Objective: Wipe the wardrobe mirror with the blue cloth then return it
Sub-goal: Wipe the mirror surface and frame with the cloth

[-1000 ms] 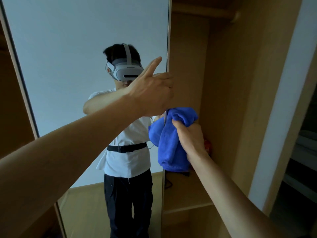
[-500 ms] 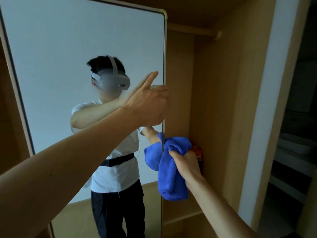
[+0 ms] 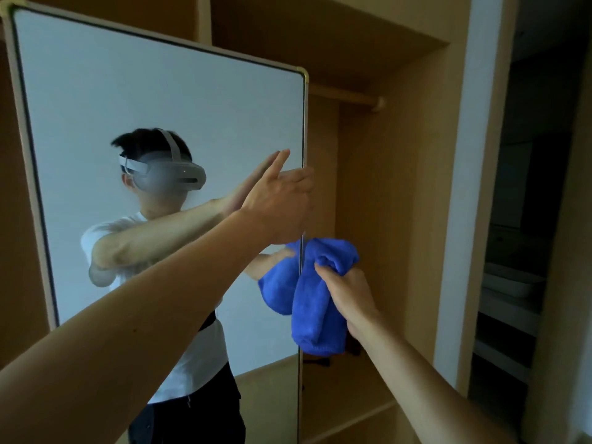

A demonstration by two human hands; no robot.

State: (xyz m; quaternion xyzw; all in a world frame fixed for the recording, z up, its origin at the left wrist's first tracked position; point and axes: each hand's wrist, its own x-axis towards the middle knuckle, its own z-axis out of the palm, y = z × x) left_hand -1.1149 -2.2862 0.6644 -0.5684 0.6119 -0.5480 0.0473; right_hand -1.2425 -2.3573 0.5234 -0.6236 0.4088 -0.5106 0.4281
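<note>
At the edge of the mirror (image 3: 160, 100), the left hand (image 3: 278, 203) hooks round it; the right hand (image 3: 347, 291) clutches the blue cloth (image 3: 315, 318).

Bunched blue cloth (image 3: 315, 302) at right edge of upright wardrobe mirror (image 3: 160, 107)

The left hand (image 3: 278, 203) holds the mirror (image 3: 160, 107) at its right edge. Just below, the right hand (image 3: 349, 293) holds the cloth (image 3: 317, 309), with the wardrobe shelf (image 3: 349, 382) behind.
</note>
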